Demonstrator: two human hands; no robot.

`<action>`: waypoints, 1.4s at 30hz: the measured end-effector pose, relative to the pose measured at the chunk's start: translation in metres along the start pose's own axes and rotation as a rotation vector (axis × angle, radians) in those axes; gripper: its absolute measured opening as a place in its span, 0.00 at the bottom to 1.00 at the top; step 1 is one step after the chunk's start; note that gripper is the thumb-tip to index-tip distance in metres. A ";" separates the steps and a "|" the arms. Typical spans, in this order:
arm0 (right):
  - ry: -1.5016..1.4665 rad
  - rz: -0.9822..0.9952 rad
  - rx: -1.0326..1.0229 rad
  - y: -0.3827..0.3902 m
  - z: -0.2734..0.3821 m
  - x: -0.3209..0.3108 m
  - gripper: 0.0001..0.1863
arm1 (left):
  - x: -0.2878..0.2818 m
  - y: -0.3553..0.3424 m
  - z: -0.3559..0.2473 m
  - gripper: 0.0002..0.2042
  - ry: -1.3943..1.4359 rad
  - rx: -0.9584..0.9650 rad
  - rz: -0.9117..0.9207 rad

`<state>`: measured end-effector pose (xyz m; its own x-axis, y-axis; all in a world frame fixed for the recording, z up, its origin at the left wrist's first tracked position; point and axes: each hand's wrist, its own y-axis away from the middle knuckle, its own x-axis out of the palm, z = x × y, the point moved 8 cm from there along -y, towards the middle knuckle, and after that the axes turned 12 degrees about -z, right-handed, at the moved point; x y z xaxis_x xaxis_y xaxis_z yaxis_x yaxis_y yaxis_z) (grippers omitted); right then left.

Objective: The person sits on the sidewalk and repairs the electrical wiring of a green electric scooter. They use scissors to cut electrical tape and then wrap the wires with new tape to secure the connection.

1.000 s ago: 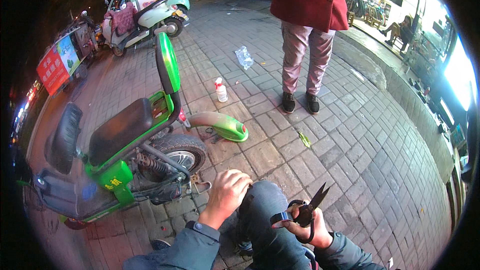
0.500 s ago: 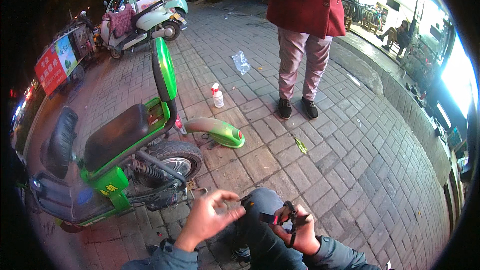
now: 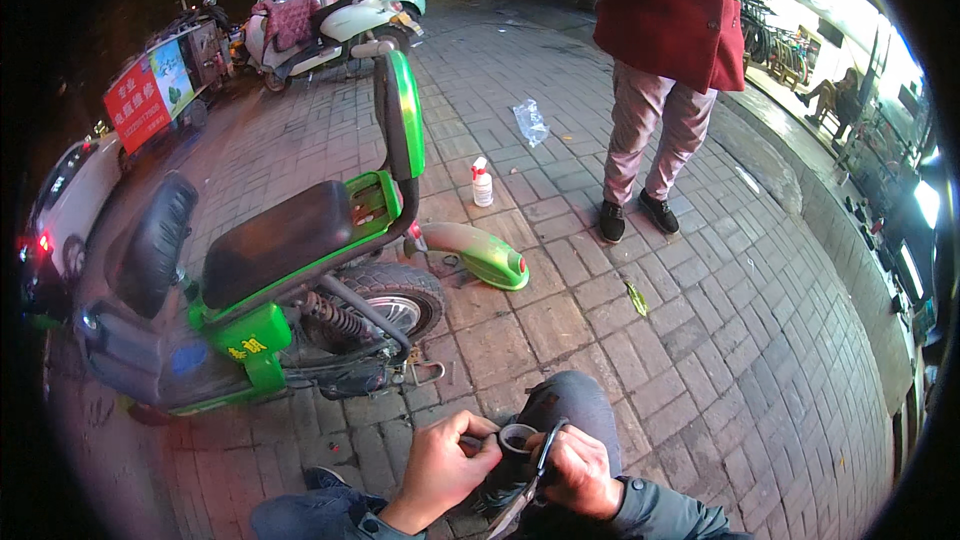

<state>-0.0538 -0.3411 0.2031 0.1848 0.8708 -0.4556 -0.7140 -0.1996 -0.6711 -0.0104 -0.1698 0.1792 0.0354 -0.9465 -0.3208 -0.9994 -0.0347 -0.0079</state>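
Over my bent knee (image 3: 575,400), both hands come together. My right hand (image 3: 583,470) is closed around scissors (image 3: 512,514); a dark handle loop shows above the fingers and the blades point down toward me. Between the hands sits a small ring-shaped roll of tape (image 3: 517,439), pale at its core, against the right fingertips. My left hand (image 3: 447,465) is closed in a pinch at the roll's left edge; a bit of something dark shows at its fingertips. In front to the left stands a green electric scooter (image 3: 270,240), its rear wheel (image 3: 400,305) exposed.
A green rear fender (image 3: 487,258) is behind the wheel. Beyond it stand a white spray bottle (image 3: 482,185) and crumpled clear plastic (image 3: 530,124). A person in a red coat (image 3: 670,10) stands ahead on the brick paving (image 3: 720,340). A white scooter (image 3: 345,25) is parked farther back.
My left hand has moved right and closed from an open pose, meeting the roll. The right hand has turned, with the scissor blades now pointing down. The view has shifted left.
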 end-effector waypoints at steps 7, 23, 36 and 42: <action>-0.929 -0.266 0.640 0.003 -0.031 0.007 0.17 | -0.007 0.013 0.042 0.16 0.533 -0.425 0.362; -0.977 0.020 0.902 -0.012 -0.020 0.048 0.16 | -0.033 0.012 0.027 0.03 0.991 -0.454 0.313; -0.898 0.677 1.061 0.048 0.025 0.086 0.26 | -0.066 0.007 0.018 0.06 0.629 -0.168 0.045; -1.006 0.710 1.125 0.041 0.028 0.088 0.27 | -0.067 0.011 0.021 0.05 0.547 -0.222 0.035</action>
<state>-0.0856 -0.2602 0.1517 -0.5274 0.7660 0.3676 -0.6396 -0.6427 0.4218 -0.0243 -0.1000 0.1809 0.0579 -0.9743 0.2178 -0.9774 -0.0109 0.2113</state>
